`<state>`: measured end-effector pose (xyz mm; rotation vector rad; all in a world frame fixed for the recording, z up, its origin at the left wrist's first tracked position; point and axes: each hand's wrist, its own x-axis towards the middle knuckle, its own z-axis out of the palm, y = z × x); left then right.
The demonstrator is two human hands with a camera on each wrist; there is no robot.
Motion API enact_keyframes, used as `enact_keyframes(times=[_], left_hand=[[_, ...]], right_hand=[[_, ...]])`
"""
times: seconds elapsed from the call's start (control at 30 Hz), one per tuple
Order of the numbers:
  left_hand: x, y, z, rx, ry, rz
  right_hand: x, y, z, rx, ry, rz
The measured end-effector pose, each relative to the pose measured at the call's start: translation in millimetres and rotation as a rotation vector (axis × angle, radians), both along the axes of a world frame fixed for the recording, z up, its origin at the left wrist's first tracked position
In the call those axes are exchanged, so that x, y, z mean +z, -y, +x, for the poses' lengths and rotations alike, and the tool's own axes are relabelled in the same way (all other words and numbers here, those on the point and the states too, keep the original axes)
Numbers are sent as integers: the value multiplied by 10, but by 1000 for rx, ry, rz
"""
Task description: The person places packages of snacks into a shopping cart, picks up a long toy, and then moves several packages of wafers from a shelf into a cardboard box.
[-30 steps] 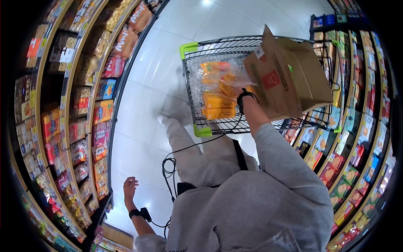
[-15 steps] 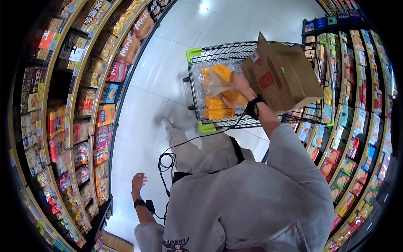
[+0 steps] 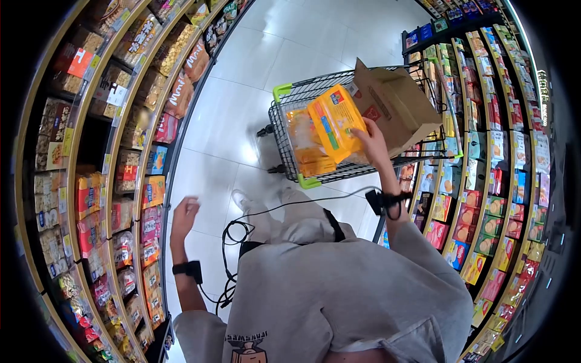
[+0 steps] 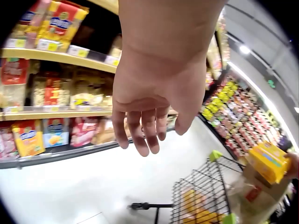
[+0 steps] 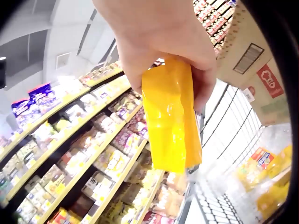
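Observation:
My right hand (image 3: 373,144) pinches the end of a yellow-orange packet (image 3: 336,124), lifted over the shopping cart. In the right wrist view the packet (image 5: 169,116) hangs edge-on between the thumb and fingers of the right hand (image 5: 163,42). More yellow packets (image 3: 313,162) in clear plastic lie in the cart (image 3: 289,160), beside an open cardboard box (image 3: 402,106). My left hand (image 3: 183,218) holds nothing, in the air between the left shelves and the cart; the left wrist view shows this hand (image 4: 154,88) with its fingers loosely extended.
Shelves of packaged snacks (image 3: 91,193) stand along the left, with a similar rack (image 3: 490,199) on the right. A black cable (image 3: 272,210) runs from the right wrist across in front of the legs. Pale tiled floor (image 3: 233,121) lies between the left shelves and the cart.
The right hand has raised a yellow packet out of the cart and drawn it nearer the body. The left hand has moved up. The cart appears slightly further left relative to the box's earlier place.

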<state>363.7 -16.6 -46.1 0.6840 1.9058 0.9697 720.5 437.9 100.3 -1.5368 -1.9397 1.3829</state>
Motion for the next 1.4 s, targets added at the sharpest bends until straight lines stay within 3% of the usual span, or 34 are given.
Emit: enact_keyframes(times=[0.07,0.13,0.2,0.23,0.3,0.33,0.4,0.47,0.53,0.57,0.6,0.67,0.7,0.8,0.83,0.87,0.93,0.97,1.03,1.07,1.1,1.13,1.17,1.2,1.27,1.4], left_hand=[[414,-486,12,-92,101,212],[1146,-931,84,-65,471,213],[1545,-1066,13,-166,1303,398],[1608,-1008,37,-142,1287,400],[1692,-866,-19,230,1598,317],[1602,-717,-69,248,1582,324],[1359,-395,-100,297,1204,285],[1308,-188,-124,272,1168,312],[1507,-101,-97,370,931,477],[1580,-62,-83,451,865,482],[1615,-45,-53,463,856,492],[1656,-65,13,621,820,706],[1591,-96,46,650,845,802],[1561,-267,197,722,789,810],[1541,-294,229,727,705,735],[1476,-252,164,737,701,716],[1407,-164,-71,551,461,716],[1451,-162,-126,678,394,758],[1635,-231,-403,594,-42,574],[1714,-330,-512,514,-261,509],[1811,-467,-601,502,-262,484],[1906,-625,-692,375,-517,342],[1968,-788,-794,237,-764,193],[1982,-939,-880,124,-822,97],[1912,-1241,-1029,-139,-841,-37],[1419,-1620,-1104,-126,-780,-216]], right_hand=[[309,568,-267,113,-279,228],[519,1017,-553,251,-246,358],[649,1380,-759,468,-146,474],[697,1524,-887,669,-198,537],[783,1813,-1178,1044,-222,686],[798,1916,-1286,1054,-244,683],[794,2113,-1398,1370,-320,946],[693,2220,-1457,1452,-244,935],[593,2230,-1586,985,-305,802],[527,2197,-1613,857,-467,536],[474,2182,-1665,870,-477,538],[370,2139,-1796,568,-541,-434],[361,2121,-1901,647,-452,-670],[329,2398,-2318,730,-632,-755],[351,2443,-2486,532,-567,-874],[323,2366,-2581,526,-567,-894],[226,2179,-2835,567,-582,-732],[207,2041,-2947,558,-590,-758],[258,1770,-3098,827,-533,-248],[293,1675,-3182,810,-542,-273],[324,1563,-3290,979,-428,68],[270,1458,-3407,1129,-303,416],[157,1419,-3474,1103,-449,528],[64,1381,-3564,1091,-462,498],[-109,1337,-3728,1239,-332,787],[-556,1337,-4022,1230,-313,804]])
